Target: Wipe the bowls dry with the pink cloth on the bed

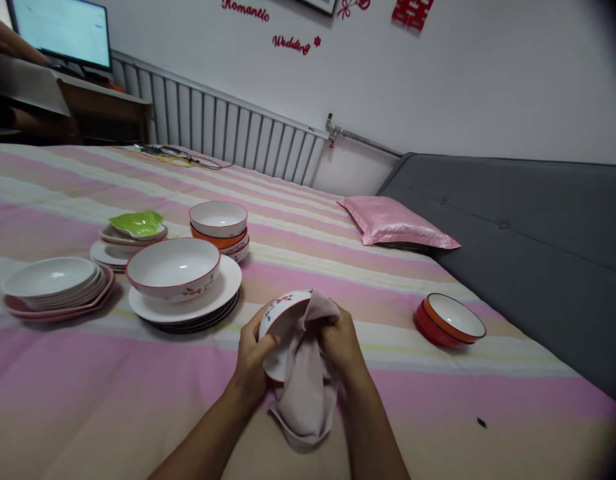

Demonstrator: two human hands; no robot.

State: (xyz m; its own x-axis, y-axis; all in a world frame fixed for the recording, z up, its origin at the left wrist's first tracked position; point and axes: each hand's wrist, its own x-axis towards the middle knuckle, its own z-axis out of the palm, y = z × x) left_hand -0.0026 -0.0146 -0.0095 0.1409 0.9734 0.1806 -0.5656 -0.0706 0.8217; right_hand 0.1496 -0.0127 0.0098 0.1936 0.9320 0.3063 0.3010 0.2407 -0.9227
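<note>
Your left hand (254, 360) pinches the floral bowl (288, 327), thumb inside, fingers outside; it's tilted above the striped bedspread (418, 413), probably so the cloth (308, 390) reaches in. Your right hand (341, 341) clutches the cloth over the rim; fingertips hidden, can't tell their spread. Bowl: round, glossy, likely ceramic. Cloth: matte, limp, hanging in folds. Plate stack (229, 285) left, nested bowls (441, 328) right, probably saving room.

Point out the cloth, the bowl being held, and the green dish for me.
Cloth (307, 380): head view, on its hanging folds.
Held bowl (285, 328): head view, on its white inner wall.
Green dish (138, 225): head view, on its inner surface.
</note>
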